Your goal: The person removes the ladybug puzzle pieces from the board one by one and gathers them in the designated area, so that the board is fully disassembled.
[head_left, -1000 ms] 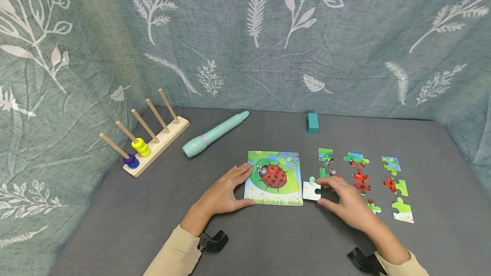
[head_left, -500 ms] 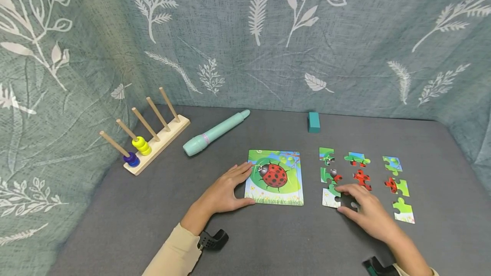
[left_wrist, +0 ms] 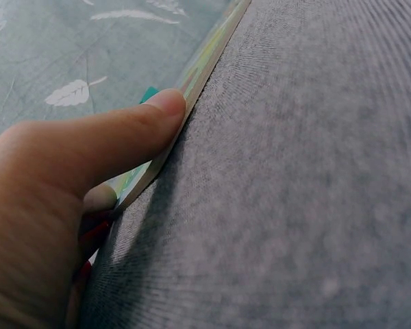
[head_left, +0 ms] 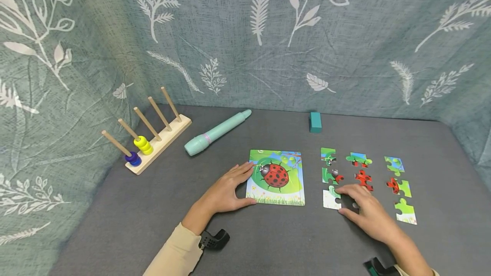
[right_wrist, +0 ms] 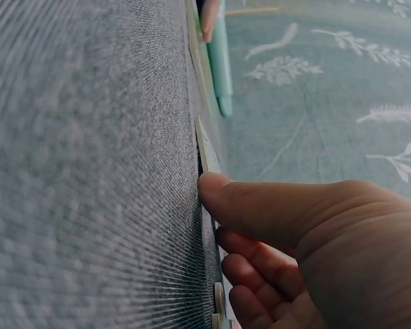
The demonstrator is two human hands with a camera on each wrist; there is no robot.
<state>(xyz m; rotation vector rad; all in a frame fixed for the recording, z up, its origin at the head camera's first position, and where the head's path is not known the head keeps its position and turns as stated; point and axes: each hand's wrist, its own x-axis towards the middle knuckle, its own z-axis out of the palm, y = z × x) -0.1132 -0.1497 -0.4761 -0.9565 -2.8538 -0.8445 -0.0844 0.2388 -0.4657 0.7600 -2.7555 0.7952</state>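
Note:
In the head view, my left hand (head_left: 227, 188) grips the near left corner of a square ladybug puzzle board (head_left: 275, 178). In the left wrist view its thumb (left_wrist: 166, 106) lies along the board's edge. My right hand (head_left: 366, 210) pinches the right side of a corner puzzle piece (head_left: 330, 198), white and green, close over the table. Just beyond that piece lies another with the ladybug's head (head_left: 332, 176). A red ladybug-body piece (head_left: 363, 180) shows past my right fingers. From the right wrist camera, the thumb (right_wrist: 216, 188) is seen at the piece's near edge.
Several other loose pieces lie in rows at the right, among them a bottom corner piece (head_left: 405, 212). Behind them stands a teal block (head_left: 315, 122). A mint-green microphone-shaped tube (head_left: 218, 133) and a wooden peg stand (head_left: 159, 144) with yellow and blue rings (head_left: 133, 159) stand farther left.
My right hand has moved right, carrying the corner piece from beside the board to the near end of the left column of pieces. The left hand stays on the board.

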